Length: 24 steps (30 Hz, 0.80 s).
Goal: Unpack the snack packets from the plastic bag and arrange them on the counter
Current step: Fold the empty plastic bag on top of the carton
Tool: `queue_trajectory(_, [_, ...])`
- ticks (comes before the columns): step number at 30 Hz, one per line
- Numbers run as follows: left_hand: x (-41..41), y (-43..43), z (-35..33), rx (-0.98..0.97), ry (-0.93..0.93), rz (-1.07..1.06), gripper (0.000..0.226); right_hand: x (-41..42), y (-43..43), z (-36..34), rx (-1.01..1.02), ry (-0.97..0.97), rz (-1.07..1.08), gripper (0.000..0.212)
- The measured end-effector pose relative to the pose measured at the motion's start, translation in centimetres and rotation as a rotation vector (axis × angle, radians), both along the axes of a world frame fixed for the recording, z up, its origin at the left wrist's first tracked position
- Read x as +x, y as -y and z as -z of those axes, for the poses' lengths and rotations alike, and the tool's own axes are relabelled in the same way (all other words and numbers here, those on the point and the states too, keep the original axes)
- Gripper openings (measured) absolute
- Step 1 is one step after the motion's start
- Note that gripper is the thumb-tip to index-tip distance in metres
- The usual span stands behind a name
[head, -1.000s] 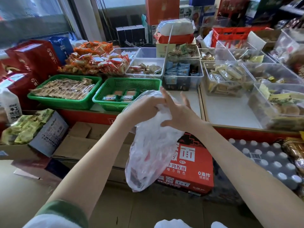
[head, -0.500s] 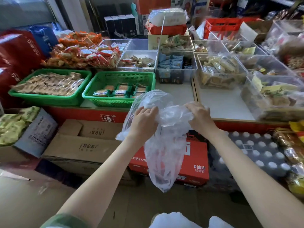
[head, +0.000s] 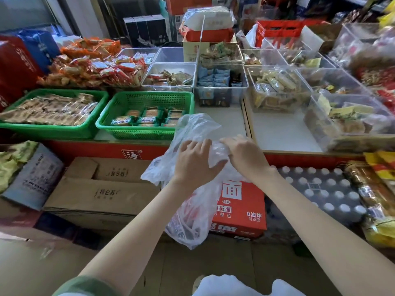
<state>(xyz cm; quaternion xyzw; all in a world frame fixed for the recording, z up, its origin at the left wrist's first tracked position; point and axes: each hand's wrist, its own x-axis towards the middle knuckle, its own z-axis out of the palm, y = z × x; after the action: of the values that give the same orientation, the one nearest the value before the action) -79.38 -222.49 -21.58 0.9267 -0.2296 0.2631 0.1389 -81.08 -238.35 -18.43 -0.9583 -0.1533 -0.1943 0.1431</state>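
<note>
Plastic bag (head: 192, 210) is gripped at its scrunched top by both hands, left hand (head: 193, 165) and right hand (head: 245, 159) curled into the film, hanging just off the near edge of the table (head: 284, 133); thin, floppy, slippery stuff, so probably best taken at the mouth.

Two green baskets stand side by side, the left green basket (head: 53, 131) packed with pale wrapped bars and the right green basket (head: 136, 133) holding a few flat packs, in front of a row of clear tubs (head: 221, 97). Below, brown cardboard boxes (head: 96, 195) lie beside a red printed carton (head: 241, 210) and a shrink-wrapped pack of white-capped bottles (head: 327, 193); a red crate (head: 284, 28) sits at the back
</note>
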Motion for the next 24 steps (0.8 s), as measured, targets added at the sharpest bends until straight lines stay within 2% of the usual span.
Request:
queue_trajectory(2, [-0.8, 0.1, 0.3, 0.050, -0.271, -0.036, 0.096, 0.3, 0.3, 0.6, 0.103, 0.040, -0.018, 0.037])
queue_trajectory(4, [-1.5, 0.9, 1.4, 0.103, -0.423, -0.114, 0.115, 0.4, 0.2, 0.7, 0.202, 0.020, -0.040, 0.044])
queue_trajectory(6, [-1.7, 1.6, 2.8, 0.017, -0.447, -0.186, 0.107, 0.3, 0.3, 0.7, 0.240, 0.021, -0.068, 0.050])
queue_trajectory(8, [-0.9, 1.4, 3.6, -0.056, -0.384, -0.208, 0.089, 0.4, 1.1, 0.9, 0.202, 0.076, -0.084, 0.052])
queue_trajectory(12, [1.7, -1.3, 4.5, 0.191, -0.185, -0.222, 0.061, 0.3, 4.3, 2.1, 0.045, 0.180, -0.044, 0.037])
queue_trajectory(14, [2.3, -2.4, 4.3, 0.358, -0.227, -0.188, 0.057, 0.2, 5.6, 2.9, -0.010, 0.202, -0.014, 0.032])
queue_trajectory(17, [2.9, -3.0, 5.1, 0.495, -0.283, -0.126, 0.060, 0.5, 6.7, 4.3, -0.085, 0.215, 0.021, 0.029])
queue_trajectory(19, [3.3, -3.2, 5.4, 0.513, -0.267, -0.109, 0.066, 0.7, 7.2, 5.0, -0.088, 0.187, 0.056, 0.028])
queue_trajectory(21, [3.8, -3.6, 5.6, 0.473, -0.245, -0.095, 0.057, 1.0, 7.4, 5.9, -0.097, 0.163, 0.094, 0.029])
queue_trajectory(23, [4.1, -4.0, 5.3, 0.461, -0.213, -0.089, 0.044, 1.8, 7.3, 6.5, -0.140, 0.003, 0.152, 0.036])
queue_trajectory(24, [4.3, -4.1, 5.3, 0.477, -0.198, -0.080, 0.039, 2.3, 7.1, 6.6, -0.187, -0.154, 0.199, 0.044])
